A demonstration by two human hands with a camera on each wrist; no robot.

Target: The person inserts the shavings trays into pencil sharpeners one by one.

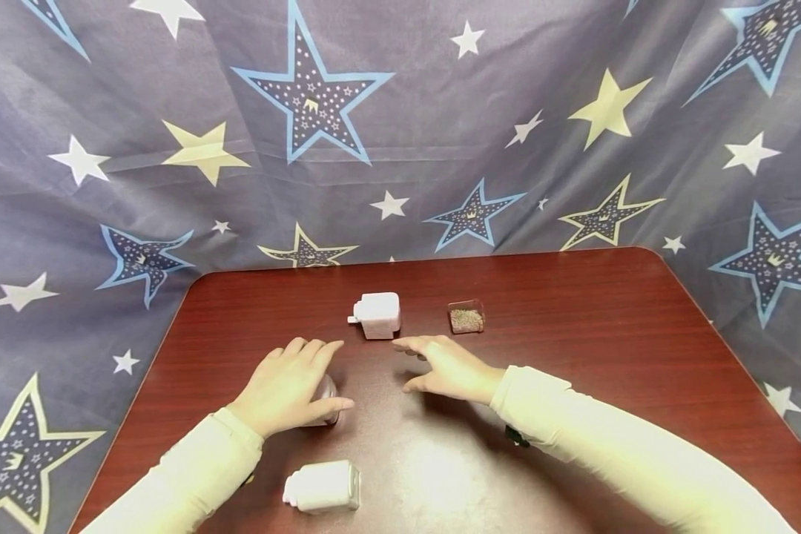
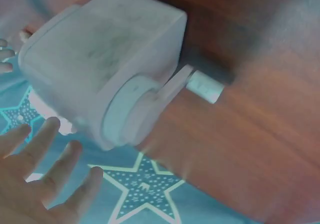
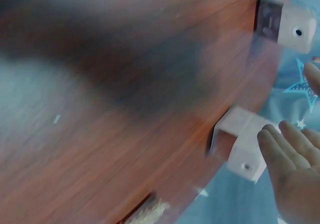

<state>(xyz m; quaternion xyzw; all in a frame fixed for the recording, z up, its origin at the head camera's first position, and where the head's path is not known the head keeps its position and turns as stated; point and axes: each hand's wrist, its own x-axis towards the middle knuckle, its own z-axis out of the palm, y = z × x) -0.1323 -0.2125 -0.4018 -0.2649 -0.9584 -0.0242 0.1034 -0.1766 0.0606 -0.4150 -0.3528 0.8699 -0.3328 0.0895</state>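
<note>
Over a crank pencil sharpener (image 1: 328, 400) on the table, my left hand (image 1: 285, 387) is spread with its thumb out, hiding most of the sharpener from above. The left wrist view shows a sharpener body (image 2: 115, 43) with its side crank close up, and my spread fingers apart from it. My right hand (image 1: 450, 368) hovers to the right with fingers extended and holds nothing. Just beyond its fingertips sits a second white sharpener (image 1: 379, 315), its front cavity uncovered in the right wrist view. A small clear drawer (image 1: 466, 320) of pencil shavings stands right of it.
A white boxy object (image 1: 323, 486) with a stepped left end lies at the front of the reddish-brown table (image 1: 561, 334). A star-patterned cloth (image 1: 400, 133) hangs behind the table's far edge. A tiny pale scrap (image 3: 57, 119) lies on the tabletop.
</note>
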